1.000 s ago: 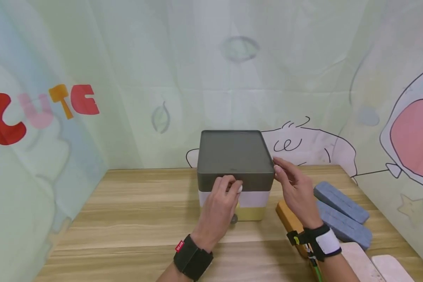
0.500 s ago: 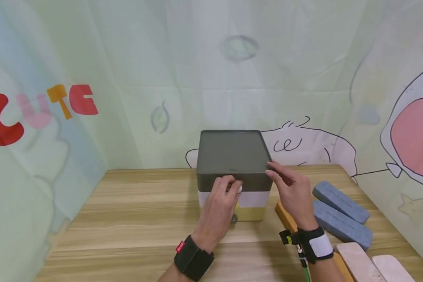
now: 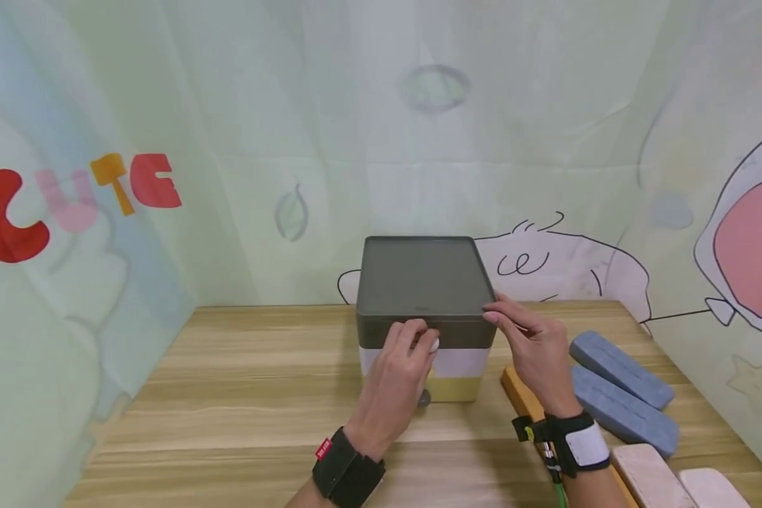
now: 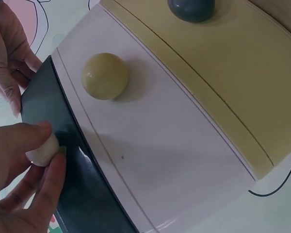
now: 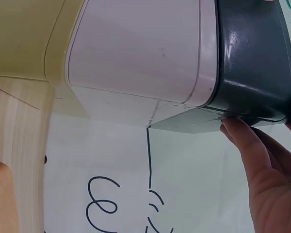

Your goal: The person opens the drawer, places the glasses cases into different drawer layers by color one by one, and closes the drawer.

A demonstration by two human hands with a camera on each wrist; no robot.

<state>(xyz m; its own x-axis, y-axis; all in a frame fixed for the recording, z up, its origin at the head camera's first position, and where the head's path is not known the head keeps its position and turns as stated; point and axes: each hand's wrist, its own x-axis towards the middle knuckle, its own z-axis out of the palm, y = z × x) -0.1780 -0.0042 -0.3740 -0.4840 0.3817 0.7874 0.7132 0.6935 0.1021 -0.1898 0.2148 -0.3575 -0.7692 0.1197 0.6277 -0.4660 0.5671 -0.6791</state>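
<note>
A small drawer unit (image 3: 425, 275) stands at the back middle of the table, its top tier dark grey, the middle white and the bottom yellow. My left hand (image 3: 394, 381) pinches the white knob (image 4: 44, 151) on the dark front between thumb and fingers. At the upper right front corner, my right hand (image 3: 536, 349) grips the dark tier's edge, thumb and fingers on either side of it. Below the white knob, a yellow knob (image 4: 105, 76) sits on the white front and a grey knob (image 4: 191, 8) on the yellow one. The three drawers look closed.
Two blue blocks (image 3: 622, 381) lie at the right of the table. An orange block (image 3: 517, 391) lies partly under the right wrist. Two pale pink blocks (image 3: 654, 476) are at the lower right. A printed cloth (image 3: 248, 155) hangs behind and beside the table.
My right hand's fingertips have come from the unit's right side onto its upper front corner. The left hand stays on the white knob. The head view has shifted slightly.
</note>
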